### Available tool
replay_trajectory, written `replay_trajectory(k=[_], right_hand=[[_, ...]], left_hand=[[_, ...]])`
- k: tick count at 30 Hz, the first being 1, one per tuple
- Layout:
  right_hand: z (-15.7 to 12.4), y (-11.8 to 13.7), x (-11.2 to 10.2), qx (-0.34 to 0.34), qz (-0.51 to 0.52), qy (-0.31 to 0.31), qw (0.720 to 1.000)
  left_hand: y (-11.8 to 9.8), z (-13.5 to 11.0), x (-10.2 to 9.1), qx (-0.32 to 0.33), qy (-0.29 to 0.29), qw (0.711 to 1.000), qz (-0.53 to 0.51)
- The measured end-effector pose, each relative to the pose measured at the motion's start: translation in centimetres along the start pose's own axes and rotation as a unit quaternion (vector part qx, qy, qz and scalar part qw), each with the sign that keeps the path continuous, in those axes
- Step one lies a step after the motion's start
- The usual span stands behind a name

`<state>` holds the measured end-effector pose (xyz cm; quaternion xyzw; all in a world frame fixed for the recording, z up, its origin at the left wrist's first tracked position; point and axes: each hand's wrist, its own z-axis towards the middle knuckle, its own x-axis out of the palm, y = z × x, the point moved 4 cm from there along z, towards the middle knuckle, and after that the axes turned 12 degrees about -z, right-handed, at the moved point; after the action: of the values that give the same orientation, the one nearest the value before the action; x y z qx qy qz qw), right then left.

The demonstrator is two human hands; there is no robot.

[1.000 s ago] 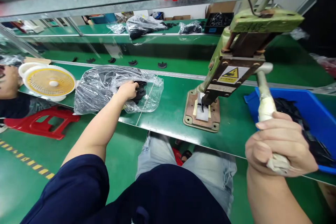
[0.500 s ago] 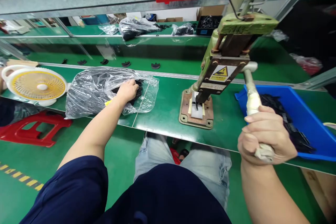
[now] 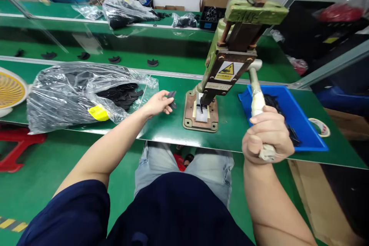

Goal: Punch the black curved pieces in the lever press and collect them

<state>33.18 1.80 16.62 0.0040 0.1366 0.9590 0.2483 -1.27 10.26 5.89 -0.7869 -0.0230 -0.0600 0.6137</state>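
Note:
My left hand [image 3: 158,103] pinches a small black plastic part [image 3: 172,99] just above the green bench, between the clear bag of black parts [image 3: 75,94] and the press. My right hand [image 3: 268,134] is wrapped around the taped lever handle [image 3: 256,102] of the green hand press [image 3: 230,54]. The press's base plate [image 3: 200,117] sits on the bench with its punch lowered over a white insert.
A blue tray [image 3: 300,123] holding black parts lies right of the press, with a tape roll [image 3: 319,127] beside it. A yellow fan [image 3: 10,90] stands at far left. Black parts [image 3: 152,62] ride the belt behind. More bags [image 3: 123,11] sit on the far bench.
My left hand has come out of the bag with a black part and moved right toward the press. My right hand stays on the lever. The view shifted right.

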Motion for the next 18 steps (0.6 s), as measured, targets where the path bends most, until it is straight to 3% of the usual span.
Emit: replay_trajectory(k=[4,7,11,18], right_hand=[[0.0,0.1,0.1,-0.001,0.0,-0.004,1.0],[-0.1,0.3,0.2,0.004,-0.006,-0.005,1.0],[0.0,0.5,0.2,0.004,-0.009,-0.003,1.0],[0.0,0.6,0.2,0.01,-0.009,0.001,1.0]], left_hand=[[0.7,1.2,4.8,-0.034,0.054,0.998,0.02],[1.1,2.4,7.0,-0.033,0.067,0.996,0.043],[1.5,3.6,8.2,-0.024,0.057,0.993,0.097],[0.8,4.5,8.4,0.01,0.057,0.986,0.155]])
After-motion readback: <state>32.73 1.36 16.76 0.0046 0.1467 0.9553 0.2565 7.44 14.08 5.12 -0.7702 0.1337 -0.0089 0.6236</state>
